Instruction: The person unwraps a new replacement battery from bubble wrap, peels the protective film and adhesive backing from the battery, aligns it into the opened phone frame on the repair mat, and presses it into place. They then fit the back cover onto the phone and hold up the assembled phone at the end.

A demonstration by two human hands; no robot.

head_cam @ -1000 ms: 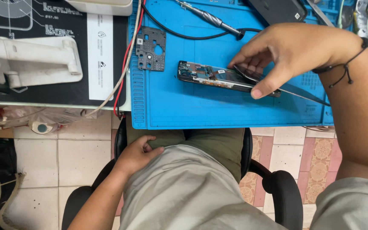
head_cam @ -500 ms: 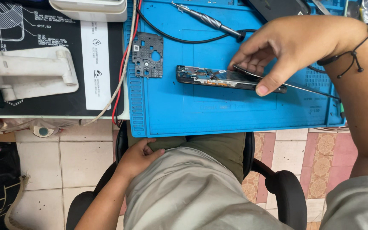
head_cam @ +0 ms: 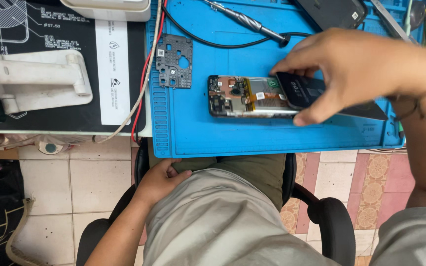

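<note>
- Here, one opened phone (head_cam: 245, 96) lies mid blue mat (head_cam: 252, 133); my right hand (head_cam: 356, 69) fingers grip its dark cover (head_cam: 304, 91).
- One black frame plate (head_cam: 174, 68) left of phone.
- Left hand (head_cam: 161, 180) rests loose on my thigh, below the mat.
- One white label strip (head_cam: 113, 71) left of mat.

You have bright, even light from overhead, so the blue work mat (head_cam: 252, 133) reads clean and saturated with only soft, short shadows under your right hand (head_cam: 356, 69) and the opened phone (head_cam: 247, 96). A mild sheen sits on the dark screen panel (head_cam: 316, 93), without hard glare. Your focus holds on the mat, while your near forearm and trousers (head_cam: 223, 216) look slightly soft, and the edges bow a little.
</note>
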